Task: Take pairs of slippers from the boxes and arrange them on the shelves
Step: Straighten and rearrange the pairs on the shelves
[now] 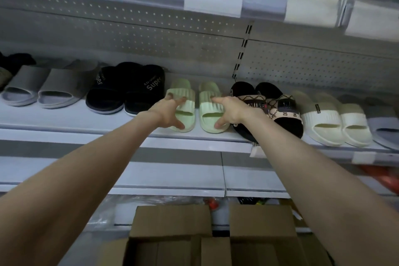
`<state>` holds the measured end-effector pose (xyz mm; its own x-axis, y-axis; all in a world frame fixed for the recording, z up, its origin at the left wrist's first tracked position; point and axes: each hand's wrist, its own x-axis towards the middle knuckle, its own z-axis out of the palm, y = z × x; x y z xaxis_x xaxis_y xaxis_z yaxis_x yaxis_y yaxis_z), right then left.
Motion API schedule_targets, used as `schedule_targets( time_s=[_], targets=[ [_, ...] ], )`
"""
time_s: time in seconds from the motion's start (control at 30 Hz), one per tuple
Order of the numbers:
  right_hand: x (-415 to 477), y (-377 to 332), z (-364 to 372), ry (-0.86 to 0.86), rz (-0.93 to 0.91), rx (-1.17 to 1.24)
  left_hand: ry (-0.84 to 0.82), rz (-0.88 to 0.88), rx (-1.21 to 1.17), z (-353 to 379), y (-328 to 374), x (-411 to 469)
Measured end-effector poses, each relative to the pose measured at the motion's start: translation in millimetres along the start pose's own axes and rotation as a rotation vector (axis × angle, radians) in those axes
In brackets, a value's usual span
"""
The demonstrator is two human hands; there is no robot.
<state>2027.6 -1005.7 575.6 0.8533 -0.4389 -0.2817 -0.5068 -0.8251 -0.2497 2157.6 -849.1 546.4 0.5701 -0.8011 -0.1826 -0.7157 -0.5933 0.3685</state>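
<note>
A pair of pale green slippers stands on the white shelf, toes toward me. My left hand grips the left green slipper from its outer side, fingers over the strap and thumb at the toe. In the same way my right hand grips the right green slipper. An open cardboard box sits below at the bottom of the view; its inside is hard to make out.
Left of the green pair stand black "Super" slippers and grey slippers. To the right are black patterned slippers, then cream slippers. Another shelf hangs overhead, and lower shelves hold red items.
</note>
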Motion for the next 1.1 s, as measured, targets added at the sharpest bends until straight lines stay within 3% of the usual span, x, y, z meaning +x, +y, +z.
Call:
schedule_targets(
  time_s=[0.6, 1.1],
  targets=[
    [32, -3, 7, 0.007, 0.085, -0.029, -0.017, 0.077, -0.037, 0, -11, 34],
    [50, 10, 0, -0.066, 0.047, -0.053, -0.026, 0.053, -0.017, 1, -5, 48]
  ],
)
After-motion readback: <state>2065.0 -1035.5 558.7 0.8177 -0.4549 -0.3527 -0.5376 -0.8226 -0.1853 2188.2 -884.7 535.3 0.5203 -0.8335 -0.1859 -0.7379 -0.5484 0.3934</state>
